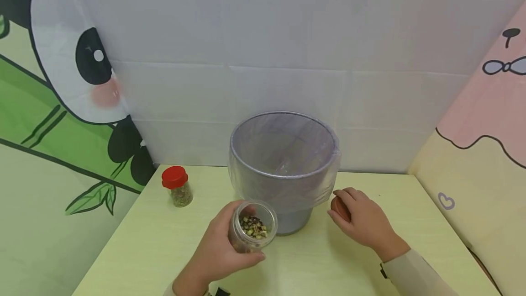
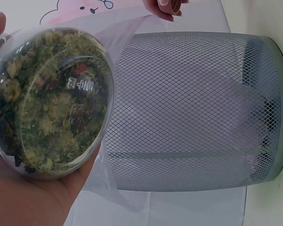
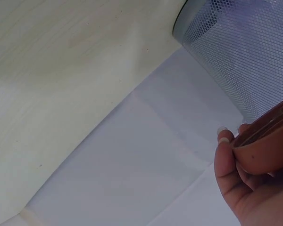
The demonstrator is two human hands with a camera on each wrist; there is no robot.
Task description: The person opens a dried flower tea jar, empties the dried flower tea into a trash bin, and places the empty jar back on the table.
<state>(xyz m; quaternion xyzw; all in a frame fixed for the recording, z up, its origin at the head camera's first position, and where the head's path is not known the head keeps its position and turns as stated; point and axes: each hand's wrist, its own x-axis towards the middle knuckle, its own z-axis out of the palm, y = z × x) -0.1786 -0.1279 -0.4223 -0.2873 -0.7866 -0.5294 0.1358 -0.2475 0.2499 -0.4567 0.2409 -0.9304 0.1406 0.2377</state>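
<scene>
My left hand (image 1: 223,241) grips a clear jar (image 1: 255,225) with no lid on it, tilted so its mouth shows. Dried flowers and leaves, yellowish green with dark red bits, fill part of it; the left wrist view shows them through the jar's base (image 2: 52,103). In my right hand (image 1: 365,218) is a brown-orange round lid (image 3: 269,150), pinched at its edge between thumb and fingers. Between and behind the hands stands a grey mesh waste bin (image 1: 293,220), lined with a thin clear plastic bag (image 1: 283,186) folded over its rim. Both hands are apart from the bin.
A small jar with a red lid (image 1: 174,177) and greenish contents stands at the table's back left. The pale wooden table (image 1: 135,250) meets a white sheet (image 1: 287,35) behind, with printed cartoon sheets at both sides.
</scene>
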